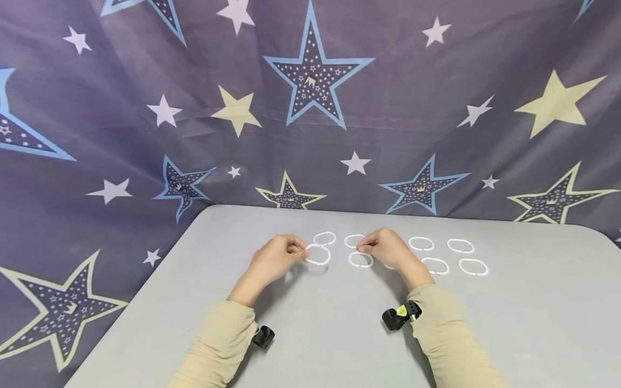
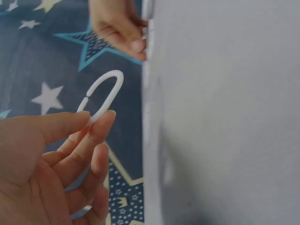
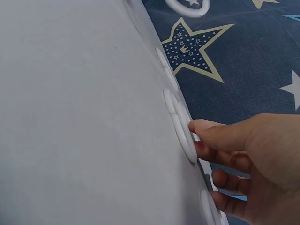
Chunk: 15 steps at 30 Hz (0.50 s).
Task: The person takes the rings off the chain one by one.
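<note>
In the head view, my left hand (image 1: 276, 260) pinches a white oval shower curtain ring (image 1: 318, 263) between thumb and fingers, holding it above the table. The left wrist view shows this ring (image 2: 112, 96) tilted, with a small gap in its side. My right hand (image 1: 390, 250) reaches down to a back-row ring (image 1: 353, 235), its thumb and index finger pinching the near edge. A front-row ring (image 1: 360, 266) lies just below those fingertips. In the right wrist view, the right hand (image 3: 253, 159) has its thumb beside a flat-lying ring (image 3: 180, 129).
Several more split rings lie in two rows on the grey table (image 1: 320, 334), including one at the back right (image 1: 461, 251) and one at the front right (image 1: 473, 273). Another ring (image 1: 325, 233) lies behind the lifted one. A star-patterned curtain (image 1: 412, 145) hangs behind the table.
</note>
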Each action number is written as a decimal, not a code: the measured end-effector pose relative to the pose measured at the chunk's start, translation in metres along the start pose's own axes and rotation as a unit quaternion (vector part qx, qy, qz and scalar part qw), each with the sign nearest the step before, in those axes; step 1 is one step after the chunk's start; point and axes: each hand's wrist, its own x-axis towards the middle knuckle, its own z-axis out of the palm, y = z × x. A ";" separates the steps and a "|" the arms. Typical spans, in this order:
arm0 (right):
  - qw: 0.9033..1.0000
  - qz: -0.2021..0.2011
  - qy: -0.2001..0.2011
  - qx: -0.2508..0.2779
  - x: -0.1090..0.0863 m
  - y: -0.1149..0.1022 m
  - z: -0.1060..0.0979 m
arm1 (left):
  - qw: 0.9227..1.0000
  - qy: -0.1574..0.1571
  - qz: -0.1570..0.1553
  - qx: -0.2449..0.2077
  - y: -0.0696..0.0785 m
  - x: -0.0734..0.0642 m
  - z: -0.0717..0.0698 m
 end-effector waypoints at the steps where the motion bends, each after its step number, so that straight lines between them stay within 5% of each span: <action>1: 1.000 0.003 0.001 0.003 0.001 0.000 0.000 | 1.000 -0.003 0.000 0.002 0.000 0.001 0.002; 12: 1.000 0.001 0.001 -0.002 0.002 -0.001 0.002 | 0.998 -0.069 0.010 0.010 0.002 0.021 0.011; 15: 1.000 0.011 0.001 -0.004 0.001 0.000 0.003 | 0.995 -0.089 0.013 -0.029 -0.001 0.029 0.013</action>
